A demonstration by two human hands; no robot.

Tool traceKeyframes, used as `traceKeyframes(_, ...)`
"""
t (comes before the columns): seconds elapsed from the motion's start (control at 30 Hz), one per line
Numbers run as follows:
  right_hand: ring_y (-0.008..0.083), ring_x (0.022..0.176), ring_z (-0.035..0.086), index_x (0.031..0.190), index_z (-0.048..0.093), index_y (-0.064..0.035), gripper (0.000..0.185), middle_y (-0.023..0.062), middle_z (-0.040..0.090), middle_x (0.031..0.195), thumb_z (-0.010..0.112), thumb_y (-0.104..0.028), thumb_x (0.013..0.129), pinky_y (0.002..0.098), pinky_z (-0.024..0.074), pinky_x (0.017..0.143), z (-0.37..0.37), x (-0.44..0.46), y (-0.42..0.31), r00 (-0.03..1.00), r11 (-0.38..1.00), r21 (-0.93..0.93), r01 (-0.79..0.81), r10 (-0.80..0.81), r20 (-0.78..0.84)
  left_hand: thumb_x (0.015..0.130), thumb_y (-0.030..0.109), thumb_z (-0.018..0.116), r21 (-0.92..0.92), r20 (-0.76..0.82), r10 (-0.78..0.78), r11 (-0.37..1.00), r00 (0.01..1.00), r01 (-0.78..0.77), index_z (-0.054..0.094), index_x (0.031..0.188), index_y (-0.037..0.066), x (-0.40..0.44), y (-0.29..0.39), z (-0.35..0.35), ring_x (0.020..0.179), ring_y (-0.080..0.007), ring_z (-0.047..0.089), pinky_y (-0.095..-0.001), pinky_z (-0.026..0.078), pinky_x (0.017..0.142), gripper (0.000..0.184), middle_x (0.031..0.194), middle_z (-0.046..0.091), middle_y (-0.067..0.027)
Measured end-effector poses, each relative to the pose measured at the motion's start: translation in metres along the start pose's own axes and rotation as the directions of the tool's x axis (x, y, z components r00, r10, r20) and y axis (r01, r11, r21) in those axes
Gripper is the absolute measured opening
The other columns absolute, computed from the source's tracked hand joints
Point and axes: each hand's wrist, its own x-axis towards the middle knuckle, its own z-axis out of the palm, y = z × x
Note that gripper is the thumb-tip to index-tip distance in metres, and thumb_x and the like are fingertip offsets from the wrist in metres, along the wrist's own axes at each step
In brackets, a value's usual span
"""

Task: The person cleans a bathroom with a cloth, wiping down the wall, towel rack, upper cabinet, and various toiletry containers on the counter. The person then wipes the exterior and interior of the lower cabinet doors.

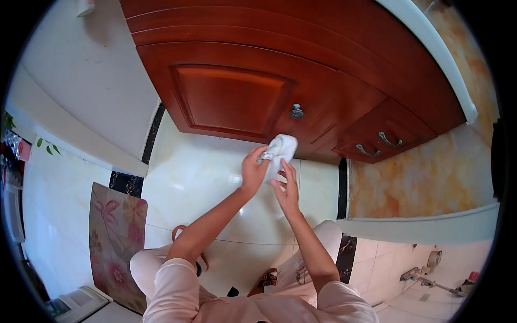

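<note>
A white cloth [284, 147], bunched and folded, is held in front of the lower part of the red-brown cabinet. My left hand [254, 171] is closed on its left side, fingers gripping the folds. Just below and to the right, my right hand [288, 189] is loosely curled with thumb and fingers apart. Its fingertips are at the cloth's lower edge; whether they press on it is hard to see.
The wooden cabinet [231, 99] has a round metal knob [297, 111] and drawers with curved handles [389, 140]. Below lies a glossy tiled floor [199, 172]. A floral mat [118, 237] is at left. My slippered foot [267, 278] is beneath me. A shower fixture [431, 281] is at lower right.
</note>
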Motion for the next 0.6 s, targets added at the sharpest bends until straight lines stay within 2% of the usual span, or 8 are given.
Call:
traceKeyframes(0.07,0.0243,0.118,0.050,0.138,0.044,-0.0088,0.059,0.0097,0.043,0.139,0.068,-0.005,0.084,0.0322,0.0459,0.091,0.002,0.011,-0.006,0.992,0.996,-0.044,0.077,-0.081,-0.097,0.085,0.002,0.066,-0.227,0.064,-0.033,0.973,0.997,0.046,0.063,0.122,0.002,0.002,0.031,0.014,0.113,-0.0244,0.060,-0.0322,0.049,0.091,0.036,0.122,0.063,-0.0154)
traceKeyframes(0.17,0.0244,0.115,0.052,0.130,0.047,-0.0045,0.052,0.0103,0.047,0.133,0.067,-0.003,0.083,0.0316,0.0451,0.090,-0.008,0.046,-0.029,0.917,0.955,0.044,0.294,-0.269,-0.295,0.093,0.004,0.061,-0.414,0.147,0.177,0.905,0.973,-0.102,0.059,0.128,-0.001,0.022,0.090,0.006,0.119,-0.0187,0.056,-0.0300,0.044,0.100,0.035,0.127,0.061,-0.0136)
traceKeyframes(0.23,0.0259,0.111,0.054,0.123,0.050,-0.0012,0.045,0.0124,0.051,0.125,0.066,-0.001,0.082,0.0322,0.0449,0.089,-0.015,0.071,-0.053,0.781,0.850,0.020,0.526,-0.473,-0.409,0.094,0.004,0.061,-0.308,0.118,0.212,0.937,0.970,-0.167,0.061,0.124,-0.001,0.035,0.115,-0.008,0.118,-0.0187,0.057,-0.0301,0.044,0.099,0.031,0.124,0.062,-0.0128)
traceKeyframes(0.33,0.0303,0.104,0.057,0.113,0.055,0.0022,0.036,0.0164,0.057,0.114,0.066,-0.002,0.080,0.0346,0.0456,0.089,-0.006,0.102,-0.022,0.801,0.877,-0.038,0.479,-0.454,-0.390,0.095,0.002,0.058,-0.264,-0.008,0.216,0.941,0.976,-0.210,0.065,0.116,-0.002,0.056,0.114,-0.031,0.112,-0.0171,0.059,-0.0282,0.045,0.097,0.023,0.117,0.065,-0.0109)
traceKeyframes(0.37,0.0346,0.097,0.060,0.107,0.060,0.0025,0.030,0.0185,0.063,0.103,0.066,-0.004,0.079,0.0372,0.0466,0.088,-0.006,0.100,-0.012,0.806,0.894,-0.168,0.415,-0.447,-0.388,0.096,0.001,0.057,-0.230,-0.077,0.153,0.959,0.985,-0.167,0.067,0.111,-0.003,0.059,0.125,-0.040,0.107,-0.0161,0.061,-0.0270,0.047,0.094,0.019,0.111,0.066,-0.0091)
traceKeyframes(0.47,0.0357,0.094,0.063,0.107,0.062,0.0022,0.031,0.0172,0.065,0.098,0.067,-0.006,0.078,0.0385,0.0480,0.087,0.010,0.098,0.059,0.827,0.927,-0.189,0.325,-0.375,-0.418,0.095,0.002,0.058,-0.193,-0.044,0.172,0.965,0.984,-0.177,0.066,0.112,-0.004,0.065,0.130,-0.049,0.104,-0.0151,0.062,-0.0257,0.048,0.092,0.019,0.110,0.066,-0.0083)
traceKeyframes(0.5,0.0310,0.093,0.065,0.106,0.065,0.0013,0.025,0.0133,0.068,0.096,0.063,-0.008,0.083,0.0385,0.0490,0.087,0.014,0.096,0.074,0.826,0.949,-0.130,0.286,-0.313,-0.470,0.094,0.002,0.060,-0.111,-0.003,0.131,0.985,0.991,-0.131,0.064,0.115,-0.003,0.062,0.139,-0.046,0.103,-0.0150,0.063,-0.0258,0.049,0.092,0.022,0.108,0.066,-0.0084)
traceKeyframes(0.6,0.0237,0.100,0.063,0.107,0.065,0.0015,0.023,0.0093,0.067,0.105,0.057,-0.011,0.089,0.0363,0.0481,0.090,0.014,0.093,0.057,0.889,0.855,0.514,0.071,0.179,-0.421,0.093,0.003,0.061,0.021,0.045,0.187,0.982,0.981,-0.188,0.063,0.118,-0.002,0.061,0.135,-0.035,0.104,-0.0151,0.063,-0.0262,0.049,0.091,0.025,0.107,0.066,-0.0083)
